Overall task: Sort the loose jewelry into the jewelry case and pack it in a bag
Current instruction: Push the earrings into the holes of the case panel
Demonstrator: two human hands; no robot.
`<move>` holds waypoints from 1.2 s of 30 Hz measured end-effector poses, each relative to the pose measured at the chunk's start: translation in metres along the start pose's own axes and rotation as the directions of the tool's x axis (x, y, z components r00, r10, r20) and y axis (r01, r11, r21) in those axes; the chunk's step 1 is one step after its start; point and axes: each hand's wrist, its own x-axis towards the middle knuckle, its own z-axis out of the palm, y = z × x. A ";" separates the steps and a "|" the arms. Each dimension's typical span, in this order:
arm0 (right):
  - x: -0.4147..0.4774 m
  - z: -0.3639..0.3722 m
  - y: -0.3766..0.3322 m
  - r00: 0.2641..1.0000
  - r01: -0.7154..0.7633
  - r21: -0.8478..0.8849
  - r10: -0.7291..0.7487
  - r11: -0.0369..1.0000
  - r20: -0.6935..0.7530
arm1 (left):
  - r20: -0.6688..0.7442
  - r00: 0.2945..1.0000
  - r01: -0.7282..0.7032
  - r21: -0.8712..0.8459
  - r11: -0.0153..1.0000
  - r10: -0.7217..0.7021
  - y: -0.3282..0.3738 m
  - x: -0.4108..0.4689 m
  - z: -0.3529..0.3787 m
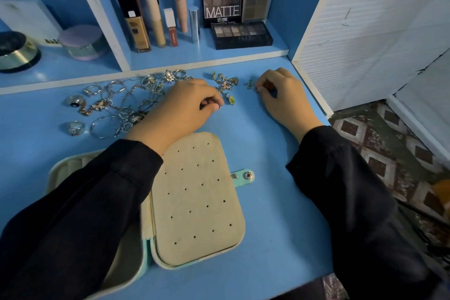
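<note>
The jewelry case is lying open on the blue bench, its holed cream panel facing up, while the loose jewelry is sitting in a tangled heap beyond it. The left hand is reaching over the case, its fingers pinching a tiny piece beside a green-stone earring. The right hand is resting on the bench right of the heap, pinching another small piece.

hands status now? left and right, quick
Left hand: pinching a small metal jewelry piece at its fingertips, type unclear.
Right hand: pinching a tiny gold-green jewelry piece.
</note>
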 end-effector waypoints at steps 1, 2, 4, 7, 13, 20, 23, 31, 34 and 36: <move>0.000 0.000 0.000 1.000 -0.001 0.004 0.001 1.000 0.003 | 0.002 1.000 0.006 -0.001 1.000 -0.006 0.000 0.000 0.000; -0.001 0.000 0.000 1.000 -0.001 0.010 0.001 1.000 0.002 | 0.005 1.000 0.012 -0.003 1.000 -0.012 0.000 0.000 0.000; -0.002 0.000 -0.002 1.000 0.002 0.031 -0.002 1.000 -0.013 | 0.012 1.000 0.022 -0.010 1.000 -0.022 -0.001 0.000 0.000; -0.004 -0.002 -0.005 0.998 0.001 0.063 0.002 0.998 -0.057 | 0.015 0.999 0.036 -0.018 0.999 -0.035 -0.001 0.000 0.000; -0.007 -0.005 -0.009 0.984 -0.065 0.199 0.096 0.978 -0.149 | 0.014 1.000 0.027 -0.029 0.999 -0.026 0.000 -0.002 -0.002; -0.010 -0.012 -0.015 0.965 -0.152 0.365 0.217 0.918 -0.144 | 0.000 0.997 0.081 -0.091 0.993 -0.082 -0.002 -0.005 -0.007; -0.013 -0.013 -0.020 0.966 -0.171 0.426 0.236 0.889 -0.104 | 0.037 0.993 0.115 -0.117 0.986 -0.111 -0.003 -0.006 -0.011; -0.032 -0.012 -0.042 0.973 -0.193 0.582 0.229 0.790 0.012 | 0.085 0.982 0.185 -0.222 0.957 -0.170 -0.003 -0.010 -0.020; -0.044 -0.007 -0.055 0.971 -0.229 0.588 0.220 0.776 0.088 | 0.050 0.986 0.165 -0.260 0.952 -0.157 0.003 -0.012 -0.025; -0.053 -0.004 -0.066 0.969 -0.241 0.613 0.217 0.752 0.115 | 0.039 0.990 0.140 -0.256 0.956 -0.134 0.008 -0.014 -0.030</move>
